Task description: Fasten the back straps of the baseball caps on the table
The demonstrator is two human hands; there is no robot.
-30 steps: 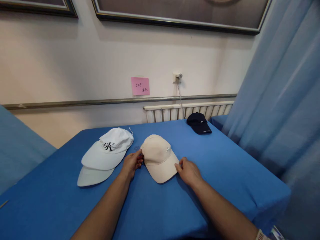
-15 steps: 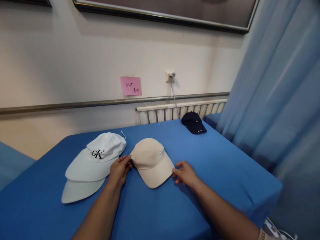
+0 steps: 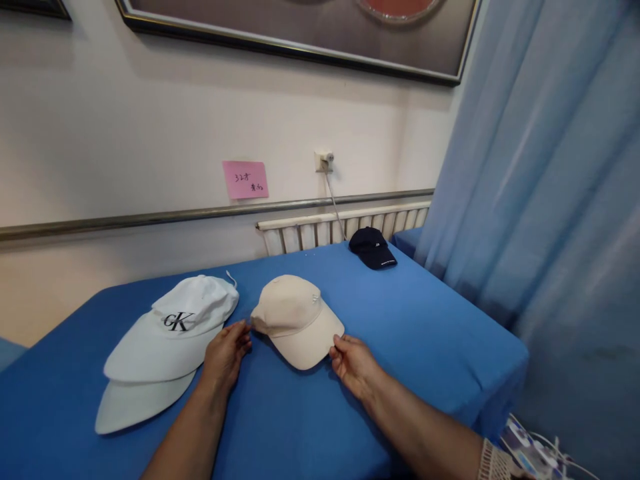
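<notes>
A beige baseball cap (image 3: 287, 307) rests on the blue-covered table, its brim pointing toward me and to the right. My right hand (image 3: 353, 363) pinches the right edge of that brim between thumb and fingers. At the cap's back left edge is my left hand (image 3: 227, 353), its fingers loosely bent and slightly apart, with nothing seen in them. Left of it lies a white cap with black "CK" letters (image 3: 195, 307), overlapping another pale cap whose brim (image 3: 140, 403) shows underneath.
A dark navy cap (image 3: 373, 248) sits at the table's far right corner. The blue cloth (image 3: 295, 427) covers the table. Behind are a radiator (image 3: 320, 230), a metal rail (image 3: 200, 215), a socket with a cord (image 3: 324, 161) and a pink note (image 3: 245, 179). A blue curtain (image 3: 540, 200) hangs at right.
My right hand has closed more firmly on the brim edge, and the beige cap has turned slightly. My left hand has come slightly away from the cap's back. The camera view has shifted.
</notes>
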